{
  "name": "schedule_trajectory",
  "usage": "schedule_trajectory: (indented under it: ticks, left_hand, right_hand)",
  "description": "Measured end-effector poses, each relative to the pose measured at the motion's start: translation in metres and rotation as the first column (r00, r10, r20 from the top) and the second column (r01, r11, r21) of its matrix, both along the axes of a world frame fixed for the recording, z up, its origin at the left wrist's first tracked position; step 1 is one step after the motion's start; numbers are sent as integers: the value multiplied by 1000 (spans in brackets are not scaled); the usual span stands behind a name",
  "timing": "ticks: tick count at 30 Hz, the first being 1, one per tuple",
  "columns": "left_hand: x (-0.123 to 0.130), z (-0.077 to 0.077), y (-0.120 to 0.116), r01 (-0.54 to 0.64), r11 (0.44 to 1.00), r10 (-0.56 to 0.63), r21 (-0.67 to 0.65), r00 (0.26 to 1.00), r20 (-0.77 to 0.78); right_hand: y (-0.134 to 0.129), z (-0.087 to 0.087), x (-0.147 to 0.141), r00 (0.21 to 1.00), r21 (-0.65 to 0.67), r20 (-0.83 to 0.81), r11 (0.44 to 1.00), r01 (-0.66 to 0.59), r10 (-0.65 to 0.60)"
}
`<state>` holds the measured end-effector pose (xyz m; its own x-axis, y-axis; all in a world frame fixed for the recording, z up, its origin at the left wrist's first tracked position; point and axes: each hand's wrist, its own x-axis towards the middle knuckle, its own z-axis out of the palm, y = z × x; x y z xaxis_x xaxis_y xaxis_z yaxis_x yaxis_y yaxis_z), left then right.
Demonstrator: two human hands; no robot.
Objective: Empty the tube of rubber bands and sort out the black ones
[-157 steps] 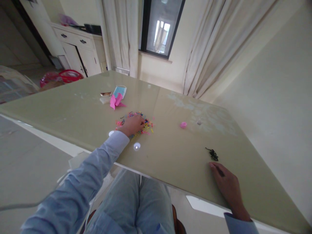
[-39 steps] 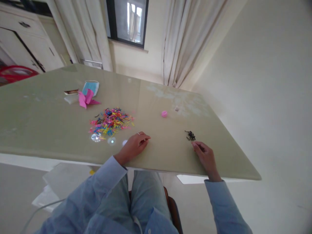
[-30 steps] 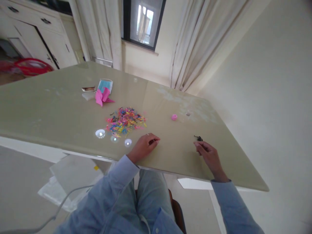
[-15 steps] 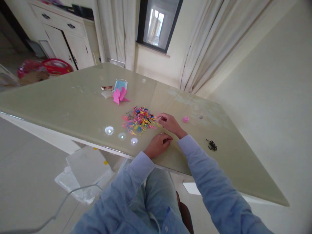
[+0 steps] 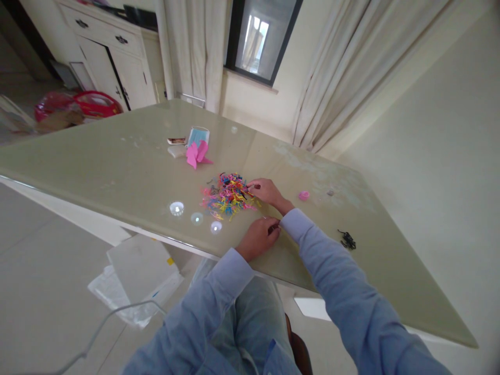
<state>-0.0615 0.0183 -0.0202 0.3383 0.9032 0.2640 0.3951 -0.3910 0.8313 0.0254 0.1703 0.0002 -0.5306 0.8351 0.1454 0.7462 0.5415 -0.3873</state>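
Observation:
A loose heap of small colourful elastic bands (image 5: 227,197) lies on the glossy table in front of me. My right hand (image 5: 267,191) reaches across to its right edge, fingertips bent together among the bands; what they pinch is too small to make out. Closer to the table's front edge, my left hand (image 5: 258,238) rests with fingers curled and thumb against them. Anything inside that curl is hidden. Off to the right is a small bunch of black bands (image 5: 347,240), apart from both hands.
Behind the heap lie a pink piece (image 5: 197,153), a blue face mask (image 5: 199,136), a small white packet (image 5: 177,151) and a little dark-faced item (image 5: 176,140). A small pink object (image 5: 303,195) sits right of my right hand. The table's front edge (image 5: 167,240) runs below my wrists.
My right hand's fingertips have moved slightly left into the edge of the heap. My left hand stays nearly in place, still curled. The whole view has shifted a little.

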Motion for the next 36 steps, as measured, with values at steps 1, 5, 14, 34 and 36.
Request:
schedule_trajectory:
  ticks: [1, 5, 14, 34, 36]
  left_hand:
    - [0, 0, 0, 1, 1000, -1, -1, 1000, 0]
    - [-1, 2, 0, 8, 1000, -8, -3, 1000, -13]
    - [-1, -2, 0, 2, 999, 0, -40, 999, 49]
    - [-2, -6, 2, -24, 1000, 26, -17, 997, 75]
    - [-2, -5, 2, -20, 999, 22, -25, 997, 72]
  right_hand:
    - [0, -1, 0, 1000, 7, -10, 1000, 2, -2]
    - [-2, -2, 0, 998, 22, -54, 1000, 19, -17]
    - [-10, -8, 9, 944, -82, -282, 985, 153, -170]
    - [-12, 1, -6, 972, -36, -228, 998, 54, -61]
    - [-17, 2, -4, 932, -129, -339, 988, 86, -126]
